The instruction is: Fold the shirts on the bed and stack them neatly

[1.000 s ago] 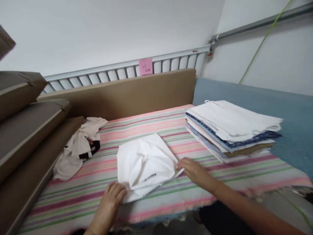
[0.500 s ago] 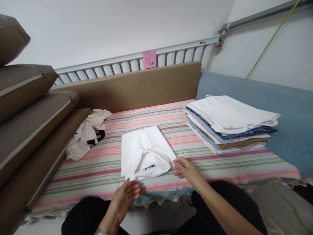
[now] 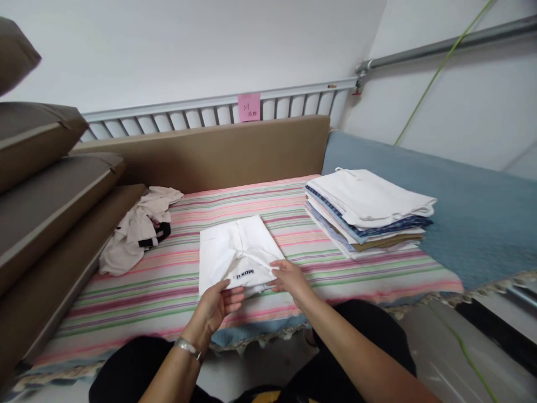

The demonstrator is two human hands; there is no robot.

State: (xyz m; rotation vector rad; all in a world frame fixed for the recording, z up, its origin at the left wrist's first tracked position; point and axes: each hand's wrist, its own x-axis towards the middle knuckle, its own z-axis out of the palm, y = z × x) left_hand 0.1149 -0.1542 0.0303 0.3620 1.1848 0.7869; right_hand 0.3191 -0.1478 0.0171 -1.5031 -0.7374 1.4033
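A white cloth garment (image 3: 239,246) with a small printed logo lies folded on the striped cloth (image 3: 176,280), its lower part bunched toward me. My left hand (image 3: 216,305) is at its lower left edge, thumb on top and fingers beneath, pinching the white fabric. At the lower right edge my right hand (image 3: 287,280) pinches the fabric too, its thumb and fingers bent around the edge.
To the right rises a stack of folded cloths (image 3: 369,207), white on top. Crumpled white cloth (image 3: 138,229) lies at the left beside piled brown cushions (image 3: 54,207). A brown board (image 3: 226,151) stands behind, and a pink note (image 3: 249,107) hangs above it.
Both hands have moved in onto the lower edge of the white garment and taken hold of it. Its printed part is lifted and folded a little. The view has shifted slightly.
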